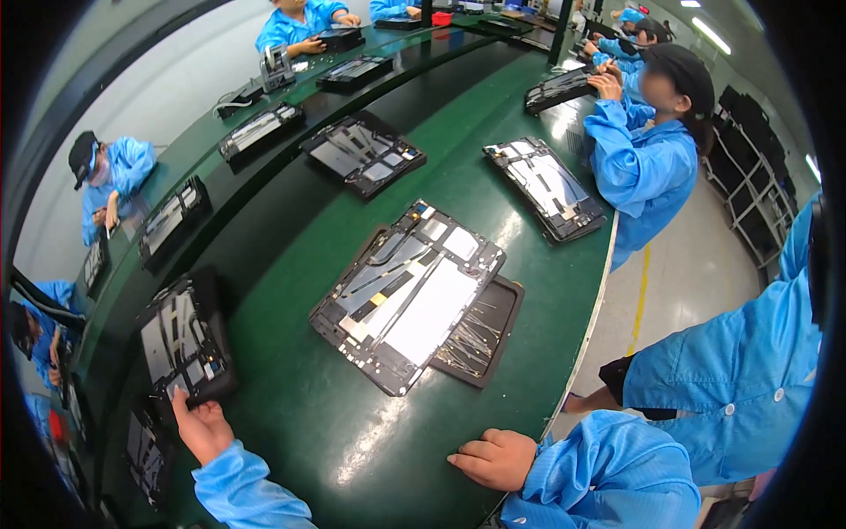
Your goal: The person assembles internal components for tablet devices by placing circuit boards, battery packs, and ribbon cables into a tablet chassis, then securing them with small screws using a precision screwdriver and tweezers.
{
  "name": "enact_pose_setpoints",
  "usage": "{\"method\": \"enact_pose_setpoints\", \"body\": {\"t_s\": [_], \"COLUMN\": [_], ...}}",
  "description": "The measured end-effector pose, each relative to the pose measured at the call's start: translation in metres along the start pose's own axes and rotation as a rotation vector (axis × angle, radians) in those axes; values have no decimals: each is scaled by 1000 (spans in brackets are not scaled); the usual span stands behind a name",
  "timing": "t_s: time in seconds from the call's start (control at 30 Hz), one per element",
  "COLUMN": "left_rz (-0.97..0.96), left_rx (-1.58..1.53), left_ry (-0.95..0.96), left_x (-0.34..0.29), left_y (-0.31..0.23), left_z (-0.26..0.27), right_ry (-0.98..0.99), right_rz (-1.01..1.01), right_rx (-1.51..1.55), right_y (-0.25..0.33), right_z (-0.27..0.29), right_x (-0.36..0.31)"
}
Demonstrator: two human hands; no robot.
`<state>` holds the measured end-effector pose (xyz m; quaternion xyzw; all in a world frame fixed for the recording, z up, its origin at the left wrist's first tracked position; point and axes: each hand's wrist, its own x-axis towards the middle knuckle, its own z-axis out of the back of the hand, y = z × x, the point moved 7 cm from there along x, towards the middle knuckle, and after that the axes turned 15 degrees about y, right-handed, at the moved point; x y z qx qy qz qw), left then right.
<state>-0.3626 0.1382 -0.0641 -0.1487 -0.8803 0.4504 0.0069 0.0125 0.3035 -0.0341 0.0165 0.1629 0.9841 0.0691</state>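
On a long green workbench [370, 441] in a factory line, the left hand [201, 428] reaches out, fingers extended onto the near edge of a black open-backed device panel [185, 344]. The right hand [493, 458] rests clenched, holding nothing, near a larger grey opened panel [405, 295] lying on a dark tray [489, 331].

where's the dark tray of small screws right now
In the head view the dark tray lies on the green table right of centre, tucked partly under the open tablet frame, up and ahead of the right hand.
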Motion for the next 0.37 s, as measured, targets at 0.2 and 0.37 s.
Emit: {"method": "enact_pose_setpoints", "body": {"t_s": [0.2,0.37], "left_rz": [227,464], "left_rx": [-35,-66], "left_ry": [419,531], "left_x": [-71,-89], "left_y": [22,92], "left_z": [-130,-180], "right_ry": [65,82], "right_rz": [15,-286], "right_rx": [24,597], "right_y": [-3,-40], "right_z": [-7,-2], "right_x": [0,9]}}
